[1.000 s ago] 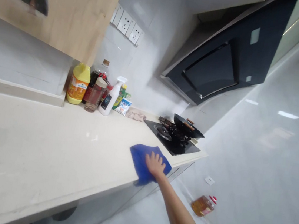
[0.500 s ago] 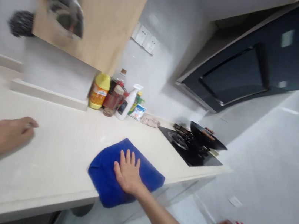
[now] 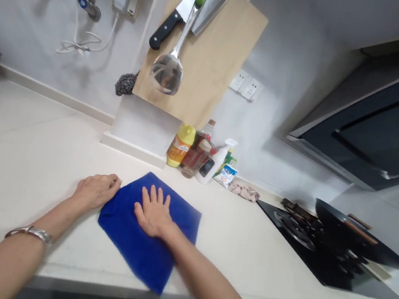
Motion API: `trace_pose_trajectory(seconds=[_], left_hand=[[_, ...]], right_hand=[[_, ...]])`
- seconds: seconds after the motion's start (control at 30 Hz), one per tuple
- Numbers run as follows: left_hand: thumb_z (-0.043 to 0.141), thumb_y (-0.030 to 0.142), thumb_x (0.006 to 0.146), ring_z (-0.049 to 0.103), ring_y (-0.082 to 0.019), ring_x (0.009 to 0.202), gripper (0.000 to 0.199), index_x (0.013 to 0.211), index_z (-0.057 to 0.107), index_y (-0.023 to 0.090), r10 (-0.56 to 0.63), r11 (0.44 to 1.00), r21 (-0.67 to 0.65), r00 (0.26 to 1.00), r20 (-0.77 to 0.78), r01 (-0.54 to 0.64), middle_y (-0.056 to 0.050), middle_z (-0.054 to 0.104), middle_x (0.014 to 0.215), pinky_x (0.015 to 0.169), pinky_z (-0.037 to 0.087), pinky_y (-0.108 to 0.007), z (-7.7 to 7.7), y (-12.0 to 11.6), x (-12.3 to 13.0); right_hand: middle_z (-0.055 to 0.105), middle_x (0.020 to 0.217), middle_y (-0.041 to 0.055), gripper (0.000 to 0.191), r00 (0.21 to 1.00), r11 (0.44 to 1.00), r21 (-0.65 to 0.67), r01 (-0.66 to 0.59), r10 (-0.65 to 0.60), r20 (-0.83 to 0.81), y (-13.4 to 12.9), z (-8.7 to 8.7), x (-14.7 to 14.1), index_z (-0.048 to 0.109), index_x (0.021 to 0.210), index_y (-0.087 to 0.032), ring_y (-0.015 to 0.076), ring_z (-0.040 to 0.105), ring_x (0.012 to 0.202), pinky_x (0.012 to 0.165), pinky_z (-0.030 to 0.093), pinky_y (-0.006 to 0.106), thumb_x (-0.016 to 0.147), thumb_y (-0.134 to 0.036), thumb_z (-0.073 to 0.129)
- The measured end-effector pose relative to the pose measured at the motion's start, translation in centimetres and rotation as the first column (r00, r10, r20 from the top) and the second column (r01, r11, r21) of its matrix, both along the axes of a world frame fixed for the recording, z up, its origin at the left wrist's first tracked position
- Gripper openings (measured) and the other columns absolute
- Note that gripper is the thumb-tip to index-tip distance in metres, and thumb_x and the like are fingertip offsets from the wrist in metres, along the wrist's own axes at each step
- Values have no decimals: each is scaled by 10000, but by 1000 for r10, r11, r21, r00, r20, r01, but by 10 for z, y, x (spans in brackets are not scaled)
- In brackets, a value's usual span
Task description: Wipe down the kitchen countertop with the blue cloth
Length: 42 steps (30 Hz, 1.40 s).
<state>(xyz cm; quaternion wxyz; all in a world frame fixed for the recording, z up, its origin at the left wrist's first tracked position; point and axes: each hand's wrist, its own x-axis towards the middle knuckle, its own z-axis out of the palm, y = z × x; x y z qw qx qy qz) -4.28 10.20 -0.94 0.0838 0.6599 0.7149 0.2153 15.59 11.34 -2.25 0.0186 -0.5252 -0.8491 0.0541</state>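
A blue cloth (image 3: 152,267) lies on the white countertop (image 3: 53,147), one corner hanging over the front edge. My right hand (image 3: 154,212) presses flat on the cloth with its fingers spread. At the cloth's left edge rests my left hand (image 3: 98,190), its fingers curled. Those fingertips touch or nearly touch the cloth, and whether they pinch anything is hidden. A metal bracelet (image 3: 30,231) circles the left wrist.
Behind stand a yellow bottle (image 3: 180,146), a white spray bottle (image 3: 214,164) and a crumpled rag (image 3: 244,192). A ladle (image 3: 168,72) and knives hang before a wooden board (image 3: 211,71). At right, a wok (image 3: 359,236) sits on the black stove (image 3: 338,272).
The view has swung left. My left hand has come right, up to the cloth's edge. The cloth, under my right hand, now lies more to the left along the counter.
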Motion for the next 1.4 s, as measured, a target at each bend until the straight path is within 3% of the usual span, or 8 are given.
trace_pose_trajectory(seconds=[0.47,0.57,0.67,0.8,0.97,1.17,1.3,1.4], left_hand=[[422,445,841,629,-247,987,412,1174,581,263,-11,999,-35,1000,23,12,-59,697,1037,809,469,-348,-1,1,-10],[423,449,849,636,-218,955,407,1175,583,264,-36,999,-21,999,34,37,-40,706,990,758,466,-304,-2,2,-13],[412,464,858,640,-202,927,406,1158,595,260,-62,998,5,997,54,61,-32,712,951,750,459,-287,-3,2,-16],[394,482,867,642,-185,887,402,1137,606,272,-94,995,37,992,85,91,-17,713,914,758,452,-283,-3,1,-17],[486,466,810,639,-181,809,405,1141,601,262,-115,993,46,987,112,110,-8,694,838,680,451,-269,1,-2,-18],[469,357,807,609,-163,968,469,1265,533,278,-220,960,197,971,94,199,-9,664,1107,868,465,-278,-1,-5,-18],[468,323,798,597,-178,1046,331,1041,689,288,-233,960,151,972,-42,236,-1,680,1116,903,452,-266,2,-9,-15],[423,347,826,645,-193,870,303,862,716,276,-97,988,113,994,-57,103,-22,719,907,749,474,-279,8,-10,-14]], right_hand=[[220,1559,-15,548,961,972,47,-231,236,-145,75,1,-22,300,1474,-303,190,125,1440,1167,46,450,988,-543,219],[375,1491,16,520,971,987,155,-49,84,-223,72,-2,-18,380,1435,-235,166,239,1402,1168,39,412,1015,-408,127],[456,1423,113,513,981,945,293,144,-98,-166,65,-3,-10,463,1374,-146,265,287,1369,1152,1,460,985,-400,247],[324,1503,140,628,972,957,175,233,-226,-59,62,-4,1,386,1442,-169,402,212,1379,1097,37,602,954,-545,261],[55,1582,118,690,989,990,9,143,-143,35,66,-3,6,139,1530,-186,405,25,1421,1094,37,619,964,-581,162],[139,1574,101,660,997,992,100,72,-71,-14,48,1,10,179,1524,-206,370,72,1428,1122,40,573,969,-559,221],[167,1567,107,651,999,944,329,37,-31,-23,28,6,-1,217,1516,-185,329,28,1439,1128,-42,559,964,-519,306],[187,1568,37,600,989,971,197,-134,143,-33,23,10,-8,259,1500,-277,289,23,1446,1136,-19,559,972,-561,267]])
